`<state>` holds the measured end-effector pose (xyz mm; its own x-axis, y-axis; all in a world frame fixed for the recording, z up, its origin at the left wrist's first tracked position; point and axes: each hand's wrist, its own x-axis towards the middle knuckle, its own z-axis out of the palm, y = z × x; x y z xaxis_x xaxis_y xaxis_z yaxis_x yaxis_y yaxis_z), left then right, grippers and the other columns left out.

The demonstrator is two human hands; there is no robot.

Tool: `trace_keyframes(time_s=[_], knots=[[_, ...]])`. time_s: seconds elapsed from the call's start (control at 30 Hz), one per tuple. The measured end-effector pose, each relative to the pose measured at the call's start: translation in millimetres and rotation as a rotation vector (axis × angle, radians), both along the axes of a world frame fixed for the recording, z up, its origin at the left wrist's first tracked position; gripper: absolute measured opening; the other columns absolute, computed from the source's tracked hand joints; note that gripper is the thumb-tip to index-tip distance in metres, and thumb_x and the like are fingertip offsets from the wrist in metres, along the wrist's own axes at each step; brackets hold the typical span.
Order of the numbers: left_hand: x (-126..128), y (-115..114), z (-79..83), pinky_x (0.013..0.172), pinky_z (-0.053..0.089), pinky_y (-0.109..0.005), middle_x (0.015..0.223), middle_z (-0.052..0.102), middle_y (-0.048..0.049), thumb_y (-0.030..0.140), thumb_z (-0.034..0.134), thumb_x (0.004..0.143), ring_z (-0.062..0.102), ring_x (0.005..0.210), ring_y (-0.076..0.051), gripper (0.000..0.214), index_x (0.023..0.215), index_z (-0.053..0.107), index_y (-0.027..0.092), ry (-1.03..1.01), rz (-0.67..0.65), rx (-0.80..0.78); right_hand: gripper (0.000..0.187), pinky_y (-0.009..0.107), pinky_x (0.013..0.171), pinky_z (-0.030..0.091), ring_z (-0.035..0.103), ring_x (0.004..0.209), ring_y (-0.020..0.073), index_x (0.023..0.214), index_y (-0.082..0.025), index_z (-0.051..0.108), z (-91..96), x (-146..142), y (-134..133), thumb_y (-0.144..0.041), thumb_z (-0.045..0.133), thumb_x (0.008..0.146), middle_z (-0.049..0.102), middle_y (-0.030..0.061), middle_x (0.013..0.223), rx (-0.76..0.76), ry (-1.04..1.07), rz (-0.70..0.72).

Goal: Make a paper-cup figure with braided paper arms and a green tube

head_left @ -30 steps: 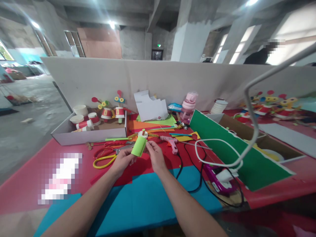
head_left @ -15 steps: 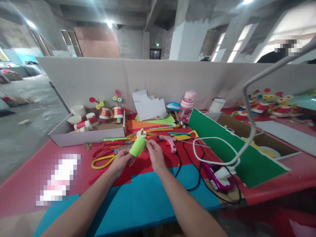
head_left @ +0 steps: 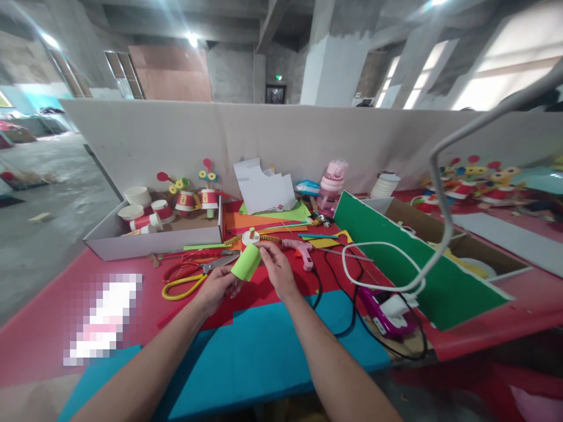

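Observation:
A lime-green piece of paper [head_left: 247,262], curled into a rounded shape, is held up between both hands. My left hand [head_left: 220,287] pinches its lower left edge, and the fingers of my right hand [head_left: 276,266] are closed on its upper right edge. Just behind the paper stands a paper cup [head_left: 250,238] with coiled paper strips at its sides. Scissors with yellow handles [head_left: 182,288] lie left of my left hand. To the right of my right hand rests a pink glue gun [head_left: 303,253].
At left, a white box [head_left: 152,245] holds paper cups and cup figures. A green-sided box [head_left: 413,264] stands at right, a white looped cable before it. Near it sits a purple power strip [head_left: 387,319]. White card [head_left: 266,193] leans at the back. Blue sheets [head_left: 264,351] cover the front.
The green paper is tilted slightly more, and my right fingers have shifted a little up along its edge. Both hands keep hold of it. The view has moved slightly.

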<state>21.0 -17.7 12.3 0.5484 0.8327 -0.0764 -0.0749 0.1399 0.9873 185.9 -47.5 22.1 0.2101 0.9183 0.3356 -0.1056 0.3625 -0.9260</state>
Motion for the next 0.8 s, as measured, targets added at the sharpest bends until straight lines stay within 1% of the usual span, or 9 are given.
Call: trace_keyframes(time_s=[0.07,0.23,0.37,0.5,0.63,0.73,0.8], knots=[[-0.3,-0.3,-0.3,0.040,0.023,-0.021,0.045,0.051,0.0012,0.031,0.064,0.073,0.038,0.037,-0.007,0.023,0.060,0.057,0.014,0.009,-0.012,-0.004,0.026,0.027,0.072,0.051,0.060,0.083,0.0173,0.096,-0.022,0.061,-2.4,0.1,0.8,-0.044,0.051,0.087,0.064,0.0026,0.092,0.010,-0.040,0.021],[-0.2,-3.3,2.3,0.041,0.024,-0.021,0.047,0.052,0.0008,0.024,0.060,0.072,0.040,0.038,-0.006,0.016,0.061,0.056,0.014,0.038,-0.073,0.005,0.027,0.024,0.064,0.045,0.054,0.070,0.0150,0.085,-0.020,0.059,-6.2,1.9,1.5,-0.045,0.049,0.089,0.058,0.0002,0.076,0.035,-0.183,-0.061],[1.1,-5.3,5.3,0.042,0.026,-0.020,0.047,0.052,0.0012,0.025,0.060,0.071,0.039,0.039,-0.006,0.017,0.059,0.053,0.015,0.039,-0.071,0.001,0.029,0.024,0.061,0.041,0.050,0.066,0.0139,0.083,-0.020,0.058,-5.4,3.0,0.3,-0.045,0.047,0.090,0.055,-0.0005,0.072,0.031,-0.252,-0.090],[1.9,-5.6,6.0,0.042,0.028,-0.020,0.046,0.051,0.0015,0.027,0.060,0.071,0.038,0.039,-0.006,0.019,0.058,0.054,0.015,0.038,-0.076,0.030,0.031,0.024,0.060,0.039,0.049,0.065,0.0138,0.083,-0.020,0.059,-5.2,2.2,0.3,-0.046,0.046,0.091,0.054,-0.0008,0.070,0.025,-0.307,-0.115],[2.4,-4.9,5.2,0.042,0.027,-0.021,0.044,0.049,0.0020,0.026,0.060,0.071,0.037,0.039,-0.006,0.021,0.055,0.053,0.015,0.036,-0.061,0.057,0.032,0.024,0.064,0.044,0.053,0.070,0.0153,0.087,-0.020,0.060,-4.3,-0.2,0.1,-0.048,0.046,0.091,0.058,0.0005,0.076,0.018,-0.246,-0.084],[2.5,-4.4,4.8,0.042,0.025,-0.021,0.043,0.048,0.0022,0.026,0.061,0.070,0.036,0.039,-0.006,0.021,0.055,0.052,0.015,0.028,-0.029,0.058,0.032,0.025,0.068,0.048,0.057,0.077,0.0160,0.098,-0.022,0.059,-3.8,-1.5,-1.0,-0.049,0.043,0.092,0.061,0.0023,0.088,0.019,-0.158,-0.063],[2.0,-4.3,5.0,0.042,0.024,-0.022,0.044,0.048,0.0021,0.026,0.062,0.071,0.035,0.039,-0.006,0.020,0.056,0.053,0.015,0.019,-0.011,0.052,0.034,0.025,0.067,0.049,0.059,0.075,0.0154,0.103,-0.023,0.057,-5.6,-0.9,-0.4,-0.050,0.040,0.092,0.062,0.0028,0.090,-0.003,-0.106,-0.077]])
